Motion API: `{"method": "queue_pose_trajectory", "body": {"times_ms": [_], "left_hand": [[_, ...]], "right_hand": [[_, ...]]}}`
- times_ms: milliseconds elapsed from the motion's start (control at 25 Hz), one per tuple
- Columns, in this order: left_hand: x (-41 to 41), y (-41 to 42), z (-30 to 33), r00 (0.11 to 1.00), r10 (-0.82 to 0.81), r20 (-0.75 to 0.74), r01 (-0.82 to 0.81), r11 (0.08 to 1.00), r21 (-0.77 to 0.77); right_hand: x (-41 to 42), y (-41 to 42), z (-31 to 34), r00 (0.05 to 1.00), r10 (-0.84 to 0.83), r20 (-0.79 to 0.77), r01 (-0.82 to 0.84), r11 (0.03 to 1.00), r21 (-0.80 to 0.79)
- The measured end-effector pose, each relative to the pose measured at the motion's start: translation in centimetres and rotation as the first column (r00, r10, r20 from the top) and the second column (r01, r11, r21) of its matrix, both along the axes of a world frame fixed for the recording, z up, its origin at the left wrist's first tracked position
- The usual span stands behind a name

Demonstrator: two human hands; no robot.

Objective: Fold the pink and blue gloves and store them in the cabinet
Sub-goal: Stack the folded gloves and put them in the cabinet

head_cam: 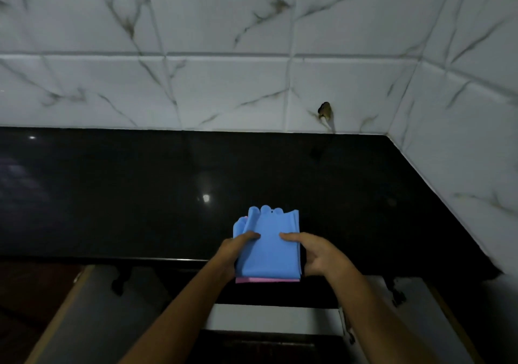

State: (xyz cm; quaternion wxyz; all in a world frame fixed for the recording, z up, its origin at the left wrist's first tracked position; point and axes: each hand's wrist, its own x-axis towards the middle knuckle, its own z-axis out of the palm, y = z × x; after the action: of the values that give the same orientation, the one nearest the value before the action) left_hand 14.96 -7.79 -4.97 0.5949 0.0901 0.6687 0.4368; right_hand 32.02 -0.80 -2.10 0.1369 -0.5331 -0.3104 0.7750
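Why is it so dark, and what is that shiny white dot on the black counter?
Head view: the light is dim, so the black counter looks almost featureless; the white dot is glare from a lamp reflected in its glossy surface; the wall tiles look soft and their lines bend from the wide lens; the blue gloves stay clear.

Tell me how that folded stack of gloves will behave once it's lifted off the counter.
The folded gloves look thin and floppy; the finger ends would likely droop. The smooth layers may slide apart, with pink already showing at the near edge. Both the left hand and right hand pinching should keep them together.
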Motion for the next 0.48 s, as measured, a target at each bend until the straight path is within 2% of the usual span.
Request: {"method": "queue_pose_trajectory", "body": {"times_ms": [120,320,480], "left_hand": [[1.9,-3.6,-0.4,0.998,0.047,0.043,-0.050,0.996,0.078],[4.5,-8.0,-1.1,0.996,0.086,0.037,-0.089,0.992,0.092],[6.3,-11.1,-2.7,0.992,0.115,0.044,-0.119,0.987,0.106]], "right_hand": [[1.6,-2.6,-0.3,0.998,0.060,-0.020,-0.059,0.998,0.036],[4.1,-5.5,-1.5,0.987,0.158,-0.023,-0.156,0.983,0.096],[5.8,-7.2,-3.7,0.974,0.224,-0.034,-0.222,0.973,0.059]]}}
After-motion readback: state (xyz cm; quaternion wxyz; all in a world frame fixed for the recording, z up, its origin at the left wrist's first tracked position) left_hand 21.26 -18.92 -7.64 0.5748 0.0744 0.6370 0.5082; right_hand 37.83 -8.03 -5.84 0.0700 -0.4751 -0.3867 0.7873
